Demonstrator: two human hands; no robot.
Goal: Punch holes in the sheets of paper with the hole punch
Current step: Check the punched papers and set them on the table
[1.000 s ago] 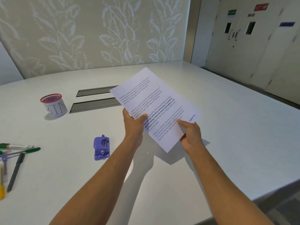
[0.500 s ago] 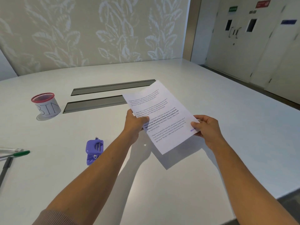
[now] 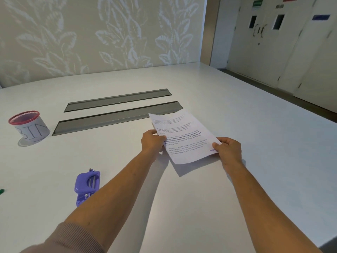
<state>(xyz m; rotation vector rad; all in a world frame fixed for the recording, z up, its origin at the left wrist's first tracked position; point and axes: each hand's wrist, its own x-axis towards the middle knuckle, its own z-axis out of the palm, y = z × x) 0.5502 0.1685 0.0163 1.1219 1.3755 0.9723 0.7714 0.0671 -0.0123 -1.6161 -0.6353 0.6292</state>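
Note:
Printed sheets of paper hang low over the white table, tilted and nearly flat, casting a shadow beneath. My left hand pinches their left edge and my right hand pinches the near right corner. A purple hole punch lies on the table to the left of my left forearm, which hides its near right end. Neither hand touches it.
A red-rimmed cup marked BIN stands at the far left. Two grey cable slots run across the table behind the paper. A green pen tip shows at the left edge. The table's edge runs along the right.
Both hands have carried the sheets forward and down toward the table, flattening them. My right hand shifted from the bottom edge to the right corner. The view has swung right, so the pens left the frame.

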